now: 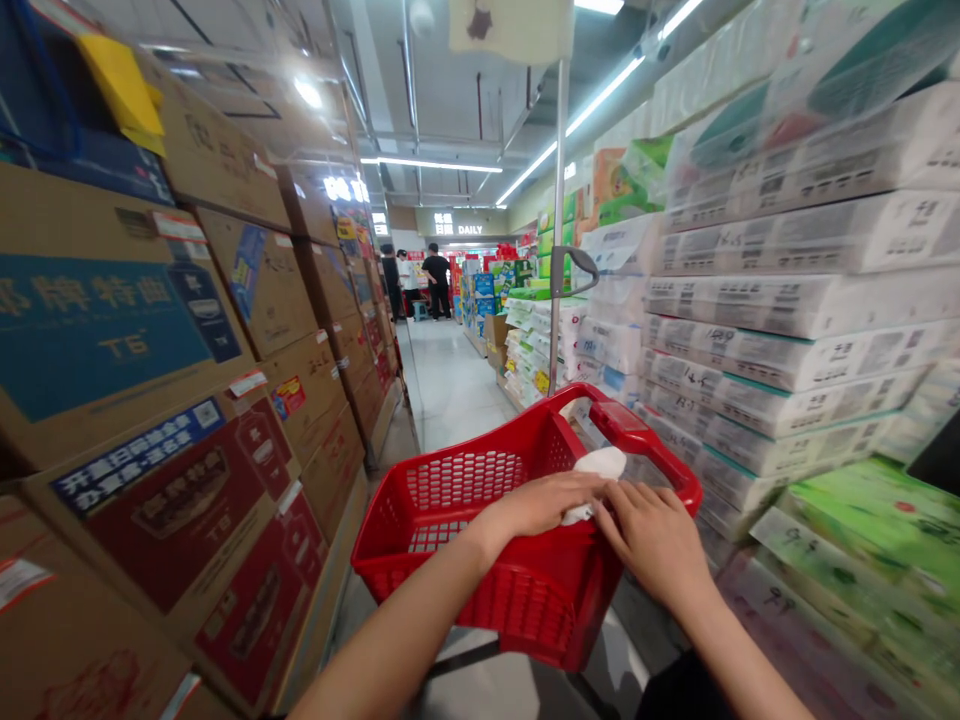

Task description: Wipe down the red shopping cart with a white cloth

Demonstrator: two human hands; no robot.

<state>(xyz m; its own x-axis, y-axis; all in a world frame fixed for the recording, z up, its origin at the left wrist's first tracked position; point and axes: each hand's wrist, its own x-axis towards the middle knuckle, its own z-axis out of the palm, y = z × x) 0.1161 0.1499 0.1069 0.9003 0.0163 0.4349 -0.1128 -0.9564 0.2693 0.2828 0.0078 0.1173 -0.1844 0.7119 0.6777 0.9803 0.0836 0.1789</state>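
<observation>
A red plastic basket (480, 590) with perforated walls sits on a wheeled trolley in front of me. My left hand (544, 503) reaches over its near side, closed on a crumpled white wipe (602, 463) at the corner. The wipe shows above and below the fingers; it looks like tissue or thin cloth. Beside it, my right hand (654, 535) lies over the basket's right end, its thumb apart from the bent fingers. Its fingertips meet the left fingertips next to the wipe. The basket's red handle (637, 430) rises just beyond both hands.
Stacked cardboard cartons (112, 330) line the left side. White packs (780, 300) and green packs (877, 540) are piled on the right. A metal pole (559, 200) with a grey handle stands behind the basket. Several people (436, 280) stand far down the tiled aisle (442, 365).
</observation>
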